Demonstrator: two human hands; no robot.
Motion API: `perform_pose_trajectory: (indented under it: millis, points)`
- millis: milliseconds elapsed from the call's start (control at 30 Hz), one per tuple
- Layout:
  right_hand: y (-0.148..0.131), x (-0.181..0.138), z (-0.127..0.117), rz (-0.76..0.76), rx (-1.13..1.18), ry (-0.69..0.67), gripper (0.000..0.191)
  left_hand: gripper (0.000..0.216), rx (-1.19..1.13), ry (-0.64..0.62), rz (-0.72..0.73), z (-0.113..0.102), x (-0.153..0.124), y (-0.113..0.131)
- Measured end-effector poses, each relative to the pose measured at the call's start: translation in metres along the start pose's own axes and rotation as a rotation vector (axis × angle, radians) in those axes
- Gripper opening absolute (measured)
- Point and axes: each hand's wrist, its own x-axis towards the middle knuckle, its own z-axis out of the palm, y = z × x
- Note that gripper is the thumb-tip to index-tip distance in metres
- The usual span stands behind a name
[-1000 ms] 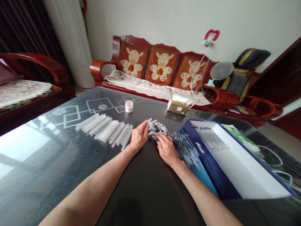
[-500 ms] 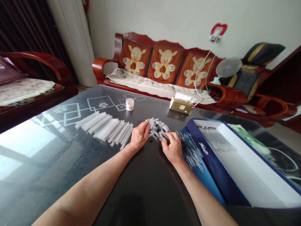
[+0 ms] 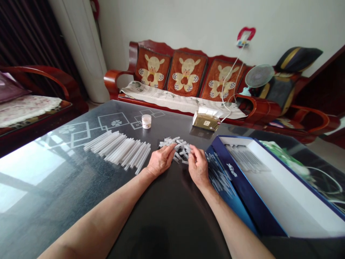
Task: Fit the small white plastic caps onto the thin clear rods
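Observation:
My left hand (image 3: pixel 161 159) rests at the left edge of a heap of small white and black plastic pieces (image 3: pixel 178 155). Its fingers are pressed together over the heap, and what they may hold is hidden. On the heap's right side, my right hand (image 3: pixel 198 164) is closed, thumb against forefinger, at a small pale piece; whether it grips that piece is too small to tell. Left of my hands lies a row of whitish translucent tubes (image 3: pixel 118 149). Thin, dark-tipped rods like pen refills (image 3: pixel 219 176) are spread on a blue panel beside my right hand.
A blue box with a white inside (image 3: pixel 272 201) stands at right, with several slim tubes (image 3: pixel 246 158) at its far end. Farther back are a small round tub (image 3: pixel 146 121) and a tissue box (image 3: pixel 206 120). Green-and-white packaging (image 3: pixel 285 158) lies beyond the blue box.
My left hand has lowered its fingertips from above the heap onto it. My right hand's fingers have lifted slightly at the heap's right side. The view has shifted slightly.

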Motion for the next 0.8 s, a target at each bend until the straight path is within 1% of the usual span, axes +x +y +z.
perform_pose_trajectory:
  millis: [67, 167, 200, 267, 367, 500, 633, 800]
  points:
    - [-0.001, 0.003, 0.000, 0.188, 0.191, 0.001, 0.034, 0.032, 0.025, -0.035, 0.038, -0.002, 0.000, 0.003]
    - [-0.006, 0.006, 0.001, 0.491, 0.564, -0.047, 0.037, 0.032, 0.043, -0.073, 0.086, -0.004, 0.000, 0.006]
    - [-0.008, 0.007, 0.000, 0.560, 0.666, -0.061, 0.036, 0.032, 0.045, -0.080, 0.094, -0.005, 0.000, 0.006]
    - [-0.013, 0.008, 0.000, 0.635, 0.802, -0.084, 0.033, 0.032, 0.053, -0.084, 0.105, -0.005, -0.001, 0.007]
    - [-0.018, 0.009, -0.001, 0.653, 0.935, -0.098, 0.028, 0.033, 0.068, -0.096, 0.130, -0.006, -0.001, 0.007]
    - [-0.017, 0.009, -0.002, 0.661, 1.042, -0.056, 0.032, 0.034, 0.085, -0.130, 0.144, -0.006, -0.002, 0.006]
    - [-0.014, 0.009, -0.002, 0.673, 1.064, -0.020, 0.036, 0.035, 0.109, -0.196, 0.118, -0.006, -0.002, 0.007]
    - [-0.015, 0.007, 0.000, 0.666, 1.048, -0.033, 0.035, 0.037, 0.124, -0.250, 0.095, -0.006, -0.003, 0.006]
